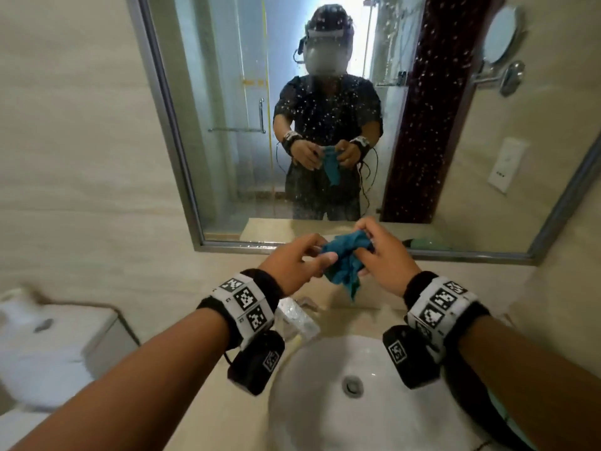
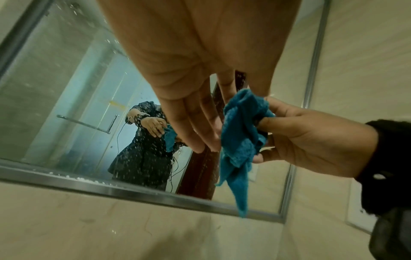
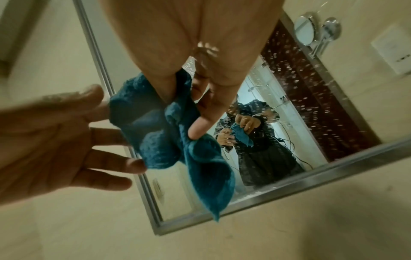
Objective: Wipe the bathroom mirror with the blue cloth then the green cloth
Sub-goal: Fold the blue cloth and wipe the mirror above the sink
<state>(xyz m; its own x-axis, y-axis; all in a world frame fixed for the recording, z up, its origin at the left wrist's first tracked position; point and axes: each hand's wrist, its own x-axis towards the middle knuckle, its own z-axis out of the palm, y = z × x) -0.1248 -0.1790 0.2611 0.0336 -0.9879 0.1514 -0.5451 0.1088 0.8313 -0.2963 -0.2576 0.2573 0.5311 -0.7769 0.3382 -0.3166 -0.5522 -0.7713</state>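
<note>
The blue cloth (image 1: 344,262) hangs bunched between both hands above the sink, just in front of the mirror's lower edge. My right hand (image 1: 374,242) pinches its top between thumb and fingers. My left hand (image 1: 322,250) has straight, spread fingers that touch the cloth's left side. The left wrist view has the left fingers (image 2: 195,123) flat against the cloth (image 2: 240,133). In the right wrist view the cloth (image 3: 155,132) dangles from my right hand's fingers (image 3: 206,114). The mirror (image 1: 227,125) is speckled with white droplets. A green cloth (image 1: 426,244) shows only as a reflection low in the mirror.
A white sink (image 1: 292,402) lies below my wrists, with a faucet and a plastic-wrapped item (image 1: 299,317) behind it. A white toilet tank (image 1: 48,336) stands at the left. A round magnifying mirror (image 1: 502,37) and a wall socket (image 1: 507,164) hang on the right wall.
</note>
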